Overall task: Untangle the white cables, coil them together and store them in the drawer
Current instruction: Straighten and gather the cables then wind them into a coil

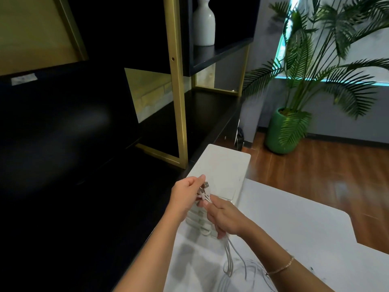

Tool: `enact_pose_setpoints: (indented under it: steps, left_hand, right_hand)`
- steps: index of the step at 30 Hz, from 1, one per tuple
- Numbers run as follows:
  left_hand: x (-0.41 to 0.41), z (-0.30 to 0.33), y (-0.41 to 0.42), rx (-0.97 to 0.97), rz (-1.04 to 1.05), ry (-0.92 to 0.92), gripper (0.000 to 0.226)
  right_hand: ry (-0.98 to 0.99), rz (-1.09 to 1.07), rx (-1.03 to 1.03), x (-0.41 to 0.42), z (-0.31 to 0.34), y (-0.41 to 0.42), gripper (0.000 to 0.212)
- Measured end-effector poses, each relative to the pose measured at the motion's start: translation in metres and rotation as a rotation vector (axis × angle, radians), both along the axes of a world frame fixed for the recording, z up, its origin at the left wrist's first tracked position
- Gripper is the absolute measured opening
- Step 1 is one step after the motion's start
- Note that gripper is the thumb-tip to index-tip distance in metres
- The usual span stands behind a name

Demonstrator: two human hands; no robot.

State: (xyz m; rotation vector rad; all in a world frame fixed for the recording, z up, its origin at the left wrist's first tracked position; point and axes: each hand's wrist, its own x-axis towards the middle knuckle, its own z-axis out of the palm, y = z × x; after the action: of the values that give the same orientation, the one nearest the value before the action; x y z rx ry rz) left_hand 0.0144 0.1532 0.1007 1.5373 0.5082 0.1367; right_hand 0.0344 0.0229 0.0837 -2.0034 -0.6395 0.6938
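Observation:
Several white cables (229, 256) hang from my hands down onto the white table (294, 224), where their loose lengths lie in loops near the bottom edge. My left hand (187, 196) pinches the metal plug ends (204, 186) together at the top. Just below, my right hand (224, 218) grips the bundled cables, fingers curled round them. Both hands are above a white drawer unit (225, 165) whose stacked drawer fronts (195, 218) show between and below my hands. I cannot tell whether a drawer stands pulled out.
A black shelf unit with gold frame (179, 98) stands to the left and behind, with a white vase (203, 23) on an upper shelf. A potted palm in a green pot (280, 133) is on the wooden floor at the right.

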Motion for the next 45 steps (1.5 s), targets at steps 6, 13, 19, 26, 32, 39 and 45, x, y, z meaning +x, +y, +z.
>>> enact_pose_setpoints:
  steps: [6, 13, 19, 26, 32, 39, 45]
  left_hand:
    - [-0.005, 0.008, -0.001, 0.055, -0.178, -0.058, 0.017]
    - [-0.007, 0.013, -0.006, 0.091, -0.253, -0.057, 0.014]
    - [-0.011, 0.021, -0.007, -0.06, -0.297, -0.049, 0.021]
    - [-0.007, 0.023, -0.017, -0.455, 0.022, -0.087, 0.025]
    - [-0.006, 0.027, -0.016, -0.644, 0.228, -0.117, 0.029]
    - [-0.014, 0.025, 0.007, -0.001, -0.001, -0.028, 0.025]
    - [-0.019, 0.053, -0.002, 0.644, -0.267, -0.104, 0.022]
  right_hand:
    - [-0.107, 0.043, -0.081, 0.004, 0.0, -0.001, 0.032]
    - [-0.083, 0.054, -0.053, -0.002, 0.006, 0.002, 0.033]
    - [0.064, -0.041, 0.106, -0.009, 0.005, 0.002, 0.029]
    - [-0.007, -0.114, 0.165, -0.016, 0.013, 0.005, 0.033]
    - [-0.011, -0.149, 0.143, -0.021, 0.008, 0.004, 0.037]
    - [-0.07, -0.13, 0.044, -0.017, 0.024, -0.002, 0.039]
    - [-0.099, -0.026, -0.131, -0.012, 0.034, -0.003, 0.031]
